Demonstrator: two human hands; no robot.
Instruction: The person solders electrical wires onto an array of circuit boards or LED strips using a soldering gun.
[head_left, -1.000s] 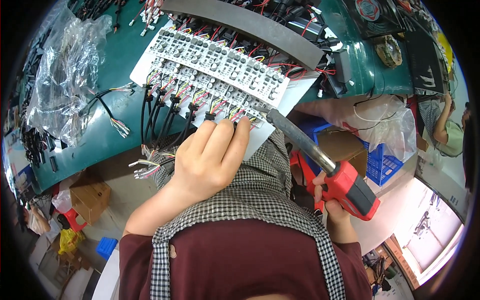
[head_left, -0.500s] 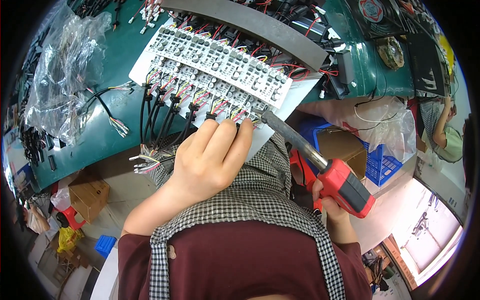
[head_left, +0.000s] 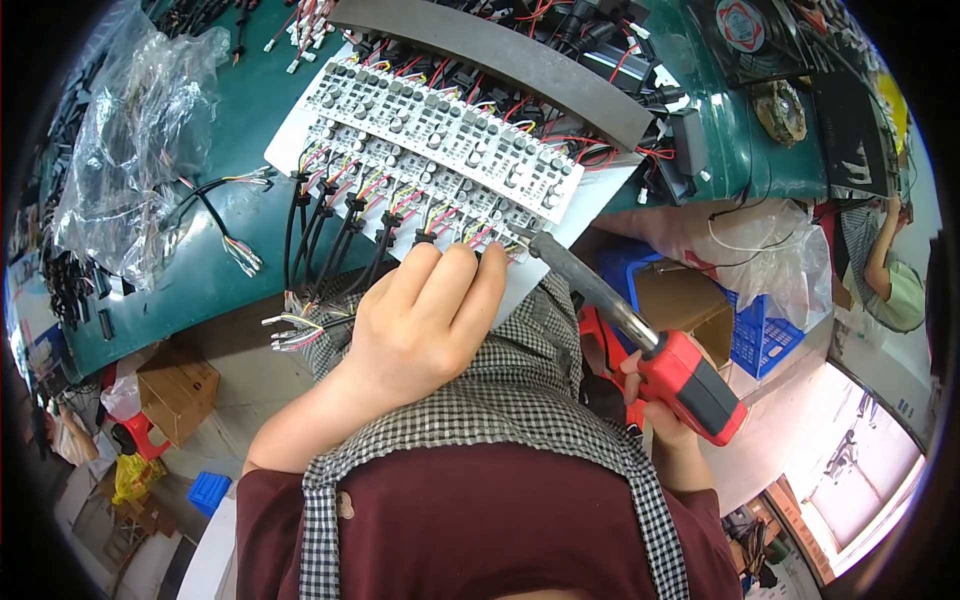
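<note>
White circuit boards (head_left: 450,135) lie in joined rows on a white sheet (head_left: 290,140) at the table's near edge. Black cables (head_left: 345,235) with thin coloured wire ends run off their near side. My left hand (head_left: 420,320) is closed at the right end of this row, its fingertips pinching a cable whose wires rest on the board; the fingers hide most of it. A red and black soldering iron (head_left: 690,385) is gripped in my right hand (head_left: 655,400), lower right. Its long barrel slants up leftward, and the tip is at the board just beyond my left fingertips.
A curved grey bar (head_left: 500,55) lies across the far side of the boards, with black housings and red wires behind it. Clear plastic bags (head_left: 140,150) sit on the green table (head_left: 235,110) at left. A blue crate (head_left: 765,335) and cardboard box (head_left: 685,300) stand right, below the table.
The iron's handle has dipped slightly while its tip stays near the same board end. My left hand keeps its pinch, nearly still. The view has shifted a little.
</note>
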